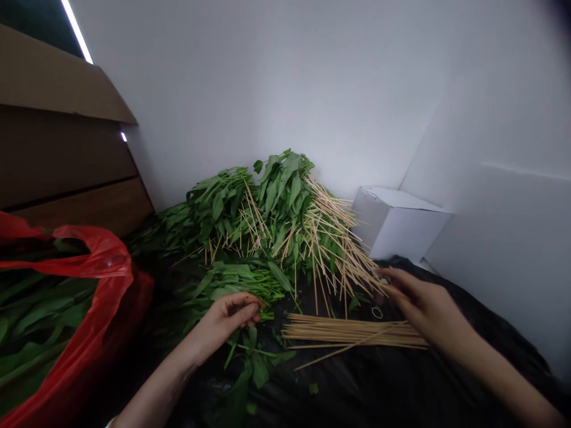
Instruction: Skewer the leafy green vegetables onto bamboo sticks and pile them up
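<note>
My left hand [236,315] is closed, thumb against curled fingers, beside the cut stems of a loose bunch of leafy greens [232,276]. Whatever lies between its fingertips, if anything, is hidden. On the right, my right hand [423,300] reaches to the ends of the skewers [348,249] fanned out of the heap, its fingers drawn together. What they grip there is too blurred to make out. Under that hand runs a row of loose bamboo skewers [352,333], one lying askew. Skewered greens [285,184] are heaped behind, against the white wall.
A red plastic bag [111,267] of greens stands at the left, before a cardboard box [53,89]. A white box [405,220] sits at the back right. Black plastic sheeting [357,392] covers the surface, with a small ring [377,312] and a stray leafy sprig [259,365] on it.
</note>
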`<action>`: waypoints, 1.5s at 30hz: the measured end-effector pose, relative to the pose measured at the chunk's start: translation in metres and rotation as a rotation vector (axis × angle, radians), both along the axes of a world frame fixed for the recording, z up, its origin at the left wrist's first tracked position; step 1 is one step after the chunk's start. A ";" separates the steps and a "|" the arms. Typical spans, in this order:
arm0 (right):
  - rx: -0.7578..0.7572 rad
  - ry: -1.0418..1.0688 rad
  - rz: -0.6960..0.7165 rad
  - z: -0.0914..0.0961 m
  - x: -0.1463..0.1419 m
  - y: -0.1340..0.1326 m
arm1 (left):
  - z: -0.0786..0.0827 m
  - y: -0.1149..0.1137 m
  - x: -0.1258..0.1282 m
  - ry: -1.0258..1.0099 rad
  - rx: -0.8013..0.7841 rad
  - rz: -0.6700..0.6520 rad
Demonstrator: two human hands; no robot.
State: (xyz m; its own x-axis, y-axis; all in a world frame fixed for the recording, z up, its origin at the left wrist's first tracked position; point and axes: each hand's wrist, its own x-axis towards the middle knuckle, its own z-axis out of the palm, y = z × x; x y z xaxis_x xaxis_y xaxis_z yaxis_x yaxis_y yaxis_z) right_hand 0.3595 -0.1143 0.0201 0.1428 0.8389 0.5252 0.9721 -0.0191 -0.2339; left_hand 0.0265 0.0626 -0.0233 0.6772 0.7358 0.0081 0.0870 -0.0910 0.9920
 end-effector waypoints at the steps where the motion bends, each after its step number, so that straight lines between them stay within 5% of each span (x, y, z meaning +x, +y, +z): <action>1: 0.011 0.024 0.065 0.000 -0.018 0.005 | 0.000 0.000 0.000 0.006 0.018 -0.001; 6: -0.131 -0.067 0.236 0.003 -0.108 0.039 | -0.001 0.003 0.000 0.022 0.078 0.030; 10: -0.085 -0.289 0.241 0.006 -0.141 0.068 | 0.002 0.003 -0.002 0.008 0.104 0.072; 17: 0.262 -0.365 0.210 -0.048 -0.132 0.098 | 0.007 0.000 -0.006 -0.114 0.066 0.185; 22: 0.320 -0.388 0.195 -0.080 -0.122 0.100 | 0.000 0.007 -0.007 -0.101 0.189 0.258; 32: 0.240 -0.348 0.156 -0.070 -0.128 0.094 | -0.020 -0.008 0.004 0.426 1.051 0.026; 38: 0.268 -0.333 0.226 -0.067 -0.130 0.092 | -0.022 -0.011 0.006 0.460 1.081 0.065; 45: 0.396 -0.311 0.265 -0.063 -0.126 0.090 | -0.002 -0.012 -0.007 0.001 0.964 0.401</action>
State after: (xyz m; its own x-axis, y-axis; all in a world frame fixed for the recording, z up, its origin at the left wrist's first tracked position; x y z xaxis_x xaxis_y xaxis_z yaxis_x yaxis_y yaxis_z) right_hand 0.2336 -0.0245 -0.0426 -0.2577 0.5557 0.7905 0.9559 0.2661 0.1245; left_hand 0.0198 0.0508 -0.0251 0.3849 0.5888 0.7107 0.2871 -0.8082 0.5142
